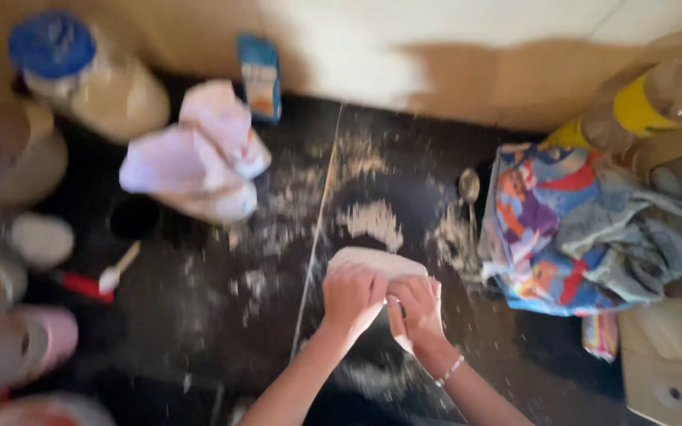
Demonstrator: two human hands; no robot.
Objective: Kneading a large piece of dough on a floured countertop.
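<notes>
Nearest the camera, two bare forearms reach in over the dark, flour-dusted worktop (199, 315). The left hand (351, 296) and the right hand (416, 306), which wears a thin bracelet at the wrist, sit side by side, touching, with fingers curled down and clamped on the near edge of a pale, flattened piece of dough (376, 262). The dough lies on the worktop just beyond the knuckles, its far edge showing as a rounded slab.

To work it well, I judge that both hands should press evenly, so the sheet keeps one thickness and does not tear at the held edge, and that the loose flour (371, 219) just beyond should be drawn under it against sticking.

Further out, a metal spoon (469, 189) lies to the right beside a crumpled, brightly printed cloth (570, 229). To the left stands a white bag (199, 162), with a red-handled tool (88, 284) nearer. At the far left a blue-lidded jar (80, 75) stands against the wall; the frame is blurred, so finer detail is lost.
</notes>
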